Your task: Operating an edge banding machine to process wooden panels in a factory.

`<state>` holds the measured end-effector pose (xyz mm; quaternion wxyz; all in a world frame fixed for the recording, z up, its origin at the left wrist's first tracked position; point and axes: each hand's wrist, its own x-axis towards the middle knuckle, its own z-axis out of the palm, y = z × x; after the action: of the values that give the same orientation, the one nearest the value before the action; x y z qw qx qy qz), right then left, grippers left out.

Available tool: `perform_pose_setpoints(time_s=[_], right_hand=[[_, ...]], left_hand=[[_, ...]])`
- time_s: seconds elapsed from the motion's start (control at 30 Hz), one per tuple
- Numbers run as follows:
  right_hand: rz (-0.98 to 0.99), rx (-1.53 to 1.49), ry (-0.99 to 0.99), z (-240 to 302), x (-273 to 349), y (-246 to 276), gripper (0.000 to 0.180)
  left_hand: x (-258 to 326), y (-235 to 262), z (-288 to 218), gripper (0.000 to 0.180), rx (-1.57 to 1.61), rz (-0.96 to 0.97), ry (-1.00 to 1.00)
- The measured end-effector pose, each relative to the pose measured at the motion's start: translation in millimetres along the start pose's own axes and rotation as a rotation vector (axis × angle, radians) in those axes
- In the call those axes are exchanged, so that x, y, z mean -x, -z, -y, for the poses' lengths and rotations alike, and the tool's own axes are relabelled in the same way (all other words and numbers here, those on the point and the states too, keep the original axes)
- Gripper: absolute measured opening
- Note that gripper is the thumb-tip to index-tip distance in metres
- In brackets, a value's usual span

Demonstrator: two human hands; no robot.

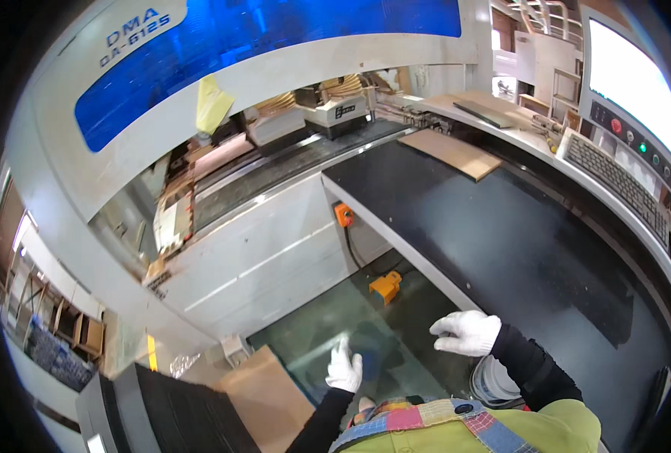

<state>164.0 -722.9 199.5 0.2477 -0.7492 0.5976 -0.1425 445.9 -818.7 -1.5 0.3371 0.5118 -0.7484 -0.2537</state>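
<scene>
My left hand [344, 368], in a white glove, hangs over the floor between the stack of dark boards [177, 411] and the black table [456, 219]. Its fingers point away from me with the thumb apart, and nothing is in it. My right hand [465, 333], gloved the same way, hovers by the near left edge of that table. The fingers of this hand reach leftward, apart from the thumb, and hold nothing. Farther off, a light brown board [450, 153] lies flat at the table's far end, away from both hands.
A large grey machine with a blue window [275, 38] spans the far side. On the floor are an orange foot pedal [386, 287], a brown sheet [267, 392] and a round bucket [494, 381]. A keyboard [615, 185] and lit screen [637, 83] stand at right.
</scene>
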Motion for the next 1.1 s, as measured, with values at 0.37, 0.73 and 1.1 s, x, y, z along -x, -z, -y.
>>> perform_pose_setpoints(time_s=[0.37, 0.73, 1.1], right_hand=[[-1.220, -0.674, -0.844, -251, -170, 113, 0.050], [-1.208, -0.069, -1.295, -445, -294, 209, 0.053], [-1.028, -0.013, -1.289, -438, -295, 217, 0.050]], left_hand=[[-416, -54, -89, 0.065, 0.012, 0.187, -0.425], [-760, -262, -159, 0.098, -0.322, 0.468, -0.305], [-847, -358, -179, 0.087, -0.344, 0.482, -0.407]])
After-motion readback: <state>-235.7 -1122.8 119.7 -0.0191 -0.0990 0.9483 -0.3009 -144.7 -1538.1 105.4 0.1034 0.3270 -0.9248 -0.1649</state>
